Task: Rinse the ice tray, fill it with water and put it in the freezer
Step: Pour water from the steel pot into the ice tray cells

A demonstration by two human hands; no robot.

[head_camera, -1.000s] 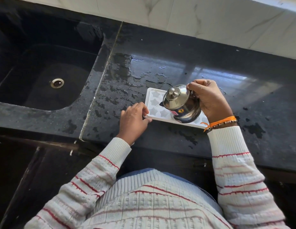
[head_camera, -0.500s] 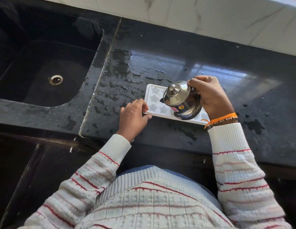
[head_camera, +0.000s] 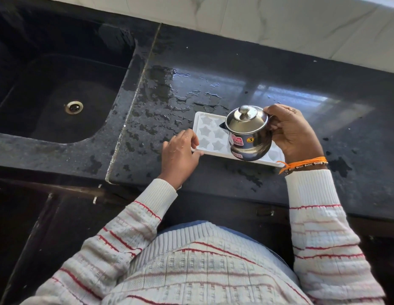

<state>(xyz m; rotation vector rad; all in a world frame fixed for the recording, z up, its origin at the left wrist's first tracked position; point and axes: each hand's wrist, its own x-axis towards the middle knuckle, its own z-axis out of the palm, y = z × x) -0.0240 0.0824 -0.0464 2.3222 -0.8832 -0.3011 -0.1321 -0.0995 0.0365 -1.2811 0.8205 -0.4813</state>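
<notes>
A: Where is the white plastic ice tray with star-shaped cups?

B: It lies flat on the wet black stone counter, to the right of the black sink with its round metal drain. Its long side runs roughly parallel to the counter's front edge.

A: What does the person's left hand do?

B: It holds the tray's left end. The thumb lies along the near corner of the rim and the curled fingers sit on the left rim, so the hand pinches the tray against the counter.

A: And the right hand?

B: It grips a small, round, polished steel pot with a domed, knobbed lid. The fingers wrap round the pot's right side, where its handle is hidden by the hand. The pot hangs above the middle of the tray, tilted toward the left, with a small dark spout pointing down at the star cups. Whether water runs from it cannot be told.

A: Any marks on the pot?

B: A pink sticker and a yellow round one bearing a 3 on the body facing the camera.

A: What else shows?

B: An orange thread band on the right wrist, cream knitted sleeves with thin red stripes, water patches on the counter behind and left of the tray, and pale marble-look wall tiles at the back.
</notes>
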